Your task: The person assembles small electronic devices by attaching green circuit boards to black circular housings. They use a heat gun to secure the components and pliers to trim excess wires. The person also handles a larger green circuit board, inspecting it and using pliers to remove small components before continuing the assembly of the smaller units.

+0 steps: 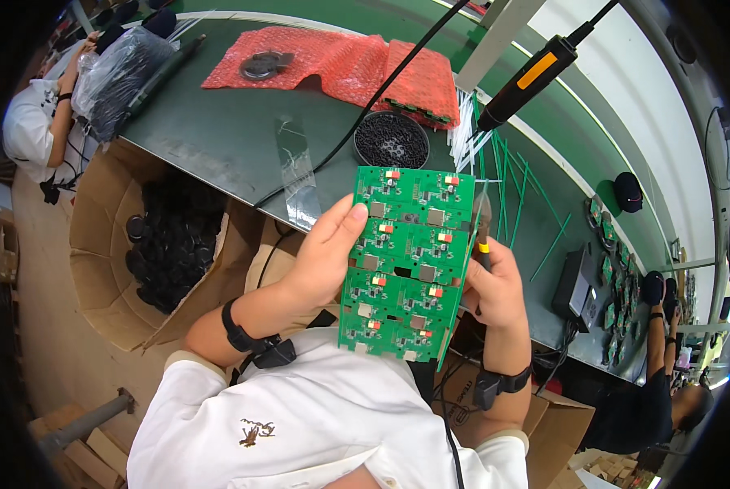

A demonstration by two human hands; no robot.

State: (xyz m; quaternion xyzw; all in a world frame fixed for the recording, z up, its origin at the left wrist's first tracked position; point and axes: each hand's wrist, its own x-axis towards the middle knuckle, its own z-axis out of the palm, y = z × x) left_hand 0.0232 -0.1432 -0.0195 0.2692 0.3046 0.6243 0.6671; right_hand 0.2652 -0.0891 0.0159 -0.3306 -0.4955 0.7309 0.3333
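Left hand closed on the left long edge of a green rectangular panel of printed circuit boards, thumb across its face, held upright above the lap, clear of the dark green surface. Right hand closed on the right edge, also clasping a thin yellow-banded tool. Good practice, as judged: grip by the edges only, off the components. Beyond, at the surface's near edge, a round black tray of small black parts; farther, red bubble-wrap sheets.

Circuit board panel sitting at frame centre between left hand and right hand; round tray lying above it on table; parts box standing at left.
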